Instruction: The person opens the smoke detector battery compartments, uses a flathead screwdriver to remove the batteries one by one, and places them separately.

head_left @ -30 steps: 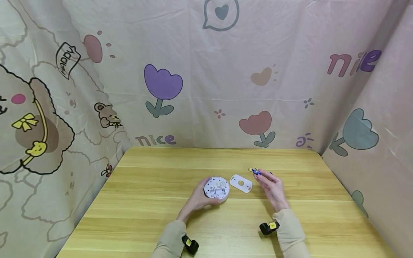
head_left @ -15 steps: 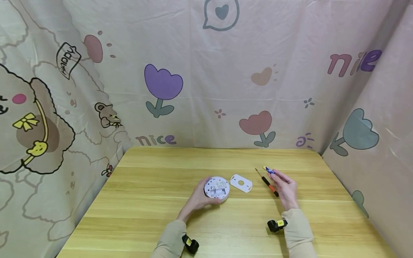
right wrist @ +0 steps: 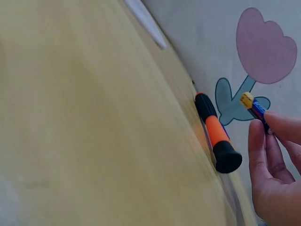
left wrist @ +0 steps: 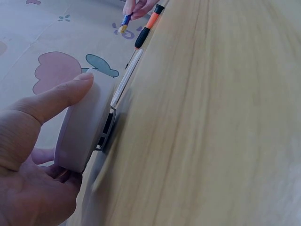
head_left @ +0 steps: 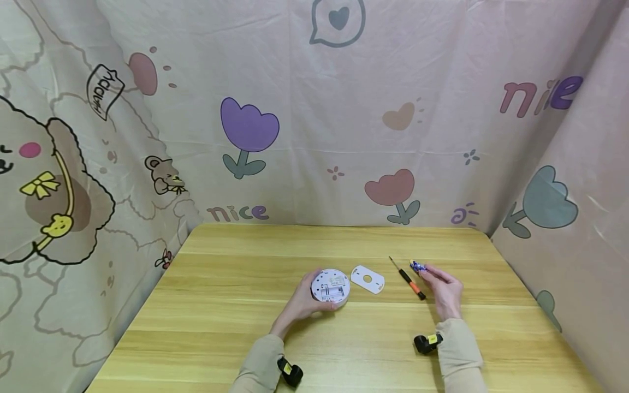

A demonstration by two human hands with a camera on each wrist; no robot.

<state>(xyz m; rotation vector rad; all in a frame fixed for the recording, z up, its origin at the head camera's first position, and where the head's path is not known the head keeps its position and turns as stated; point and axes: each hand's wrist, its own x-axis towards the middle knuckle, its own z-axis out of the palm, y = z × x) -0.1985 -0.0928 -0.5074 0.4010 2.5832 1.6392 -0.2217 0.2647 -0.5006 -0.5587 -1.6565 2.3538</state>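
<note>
My left hand (head_left: 302, 303) grips a round white device (head_left: 330, 286), probably a smoke detector, by its rim. Its underside with a battery compartment faces up in the head view. In the left wrist view the thumb lies along the side of the device (left wrist: 87, 122), just over the table. My right hand (head_left: 446, 290) pinches a small blue battery (head_left: 417, 266) with a yellow end, between thumb and fingers. That battery (right wrist: 255, 108) points up and away from the palm in the right wrist view. Whether more than one is held, I cannot tell.
Right of the device lies a white oval plate (head_left: 367, 279) with a centre hole. A screwdriver (head_left: 410, 284) with a black and orange handle lies between that plate and my right hand. A patterned curtain (head_left: 314, 109) hangs behind the wooden table (head_left: 236, 305).
My right hand has moved right with the battery, past the screwdriver, which it partly hid before, and slightly down lately. My left hand and the device have stayed put.
</note>
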